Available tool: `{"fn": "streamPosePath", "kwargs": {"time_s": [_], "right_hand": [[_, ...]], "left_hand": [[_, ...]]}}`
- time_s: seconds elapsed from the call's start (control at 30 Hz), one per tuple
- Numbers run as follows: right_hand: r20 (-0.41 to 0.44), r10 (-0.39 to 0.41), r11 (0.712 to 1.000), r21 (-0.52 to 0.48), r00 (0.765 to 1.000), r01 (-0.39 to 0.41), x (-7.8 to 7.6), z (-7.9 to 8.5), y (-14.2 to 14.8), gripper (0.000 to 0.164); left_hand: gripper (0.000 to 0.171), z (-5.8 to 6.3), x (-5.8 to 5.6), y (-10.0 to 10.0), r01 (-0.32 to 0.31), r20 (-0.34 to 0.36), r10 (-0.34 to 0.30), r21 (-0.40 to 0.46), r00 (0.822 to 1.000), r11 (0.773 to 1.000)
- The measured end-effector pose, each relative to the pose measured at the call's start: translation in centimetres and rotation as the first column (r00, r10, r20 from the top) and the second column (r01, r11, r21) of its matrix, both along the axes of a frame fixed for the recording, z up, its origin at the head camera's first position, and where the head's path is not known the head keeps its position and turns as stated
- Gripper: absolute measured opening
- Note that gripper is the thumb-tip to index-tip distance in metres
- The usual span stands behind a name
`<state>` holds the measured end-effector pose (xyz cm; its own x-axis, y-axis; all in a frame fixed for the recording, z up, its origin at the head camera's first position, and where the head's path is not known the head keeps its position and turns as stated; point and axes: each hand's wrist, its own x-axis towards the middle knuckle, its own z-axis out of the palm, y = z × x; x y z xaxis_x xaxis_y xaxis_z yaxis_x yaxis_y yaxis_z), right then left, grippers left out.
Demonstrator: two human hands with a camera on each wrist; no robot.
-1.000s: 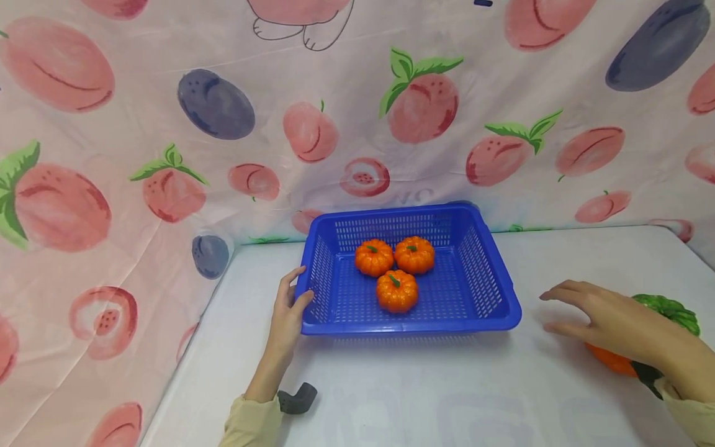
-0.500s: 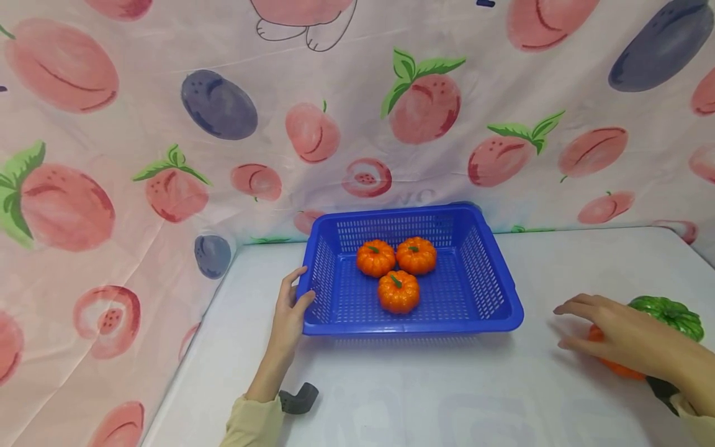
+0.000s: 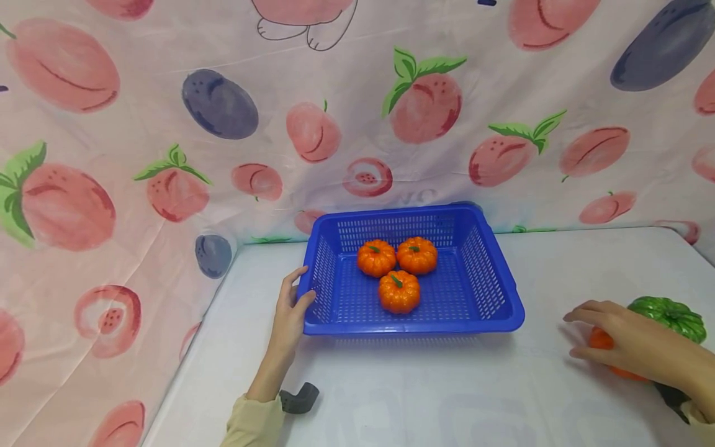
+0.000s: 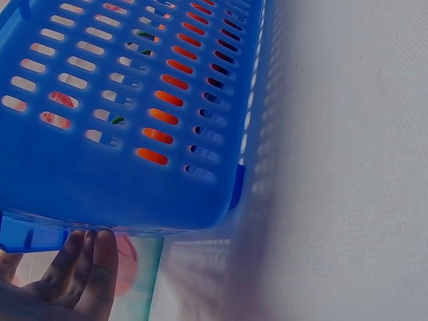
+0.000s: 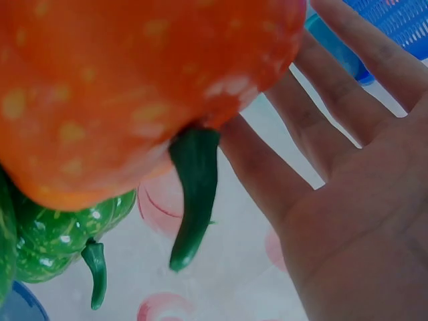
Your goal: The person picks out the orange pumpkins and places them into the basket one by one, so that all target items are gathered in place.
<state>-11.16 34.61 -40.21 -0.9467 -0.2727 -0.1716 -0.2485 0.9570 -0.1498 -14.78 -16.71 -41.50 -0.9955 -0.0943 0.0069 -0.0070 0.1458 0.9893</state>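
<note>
My left hand (image 3: pixel 289 316) grips the left rim of a blue plastic basket (image 3: pixel 410 326), thumb on the rim; its fingertips (image 4: pixel 103 251) show against the basket wall in the left wrist view. Inside the basket sit three small orange pumpkins (image 3: pixel 399 292) with green stems. Out on the right side, my right hand (image 3: pixel 634 344) hovers with spread fingers over a larger orange pumpkin (image 5: pixel 134 87), partly covering it in the head view. The right wrist view shows that pumpkin's dark green stem (image 5: pixel 195 194) beside the palm. Behind it stands a glossy green pumpkin (image 3: pixel 670 315).
A white cloth covers the table (image 3: pixel 413 385). Fruit-printed fabric (image 3: pixel 357 112) hangs behind and at the left. A dark grey angled piece (image 3: pixel 300 398) shows beside the left wrist. Part of a blue round thing (image 5: pixel 23 304) appears low in the right wrist view.
My right hand has moved rightward, away from the basket, and its fingers now lie over the larger orange pumpkin. The left hand and the basket have stayed in place.
</note>
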Motion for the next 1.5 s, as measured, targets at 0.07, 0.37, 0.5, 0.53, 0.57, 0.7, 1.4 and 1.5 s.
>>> {"fn": "streamPosePath", "kwargs": {"time_s": [0.07,0.37,0.5,0.53,0.57,0.7,1.4,1.5], "right_hand": [[0.006,-0.011,1.0,0.004,1.0,0.011,0.0,0.1,0.1,0.058],[0.043,-0.002,1.0,0.01,0.999,0.002,0.2,-0.6,0.8,0.051],[0.089,-0.015,0.999,0.033,0.996,0.012,0.0,-1.1,1.1,0.053],[0.101,-0.024,0.999,0.039,0.995,0.02,0.0,-1.1,1.1,0.054],[0.109,-0.027,0.999,0.046,0.994,0.022,-0.1,-1.1,1.1,0.054],[0.131,-0.023,0.998,0.056,0.991,0.016,-0.1,-1.0,1.2,0.055],[0.054,0.006,0.999,0.05,0.999,-0.008,-0.4,-1.5,1.7,0.038],[0.038,0.009,0.999,0.041,0.999,-0.01,-0.4,-1.2,1.4,0.039]], "left_hand": [[0.051,0.0,0.0,0.0,0.0,-0.001,0.0,0.002,1.0,1.0],[0.051,-0.1,0.0,-0.1,-0.001,-0.003,0.001,-0.004,1.0,1.0],[0.051,-0.1,0.0,-0.1,-0.003,-0.003,0.003,-0.008,1.0,1.0],[0.051,-0.1,0.0,-0.1,-0.003,-0.003,0.003,-0.008,1.0,1.0],[0.051,-0.1,0.0,0.0,-0.005,-0.004,0.005,-0.008,1.0,1.0],[0.051,-0.1,-0.1,0.2,-0.006,-0.01,0.006,-0.008,1.0,1.0],[0.051,0.0,0.0,0.0,-0.004,-0.004,0.004,-0.011,1.0,1.0],[0.05,0.0,0.0,0.0,-0.002,-0.006,0.002,-0.013,1.0,1.0]]}}
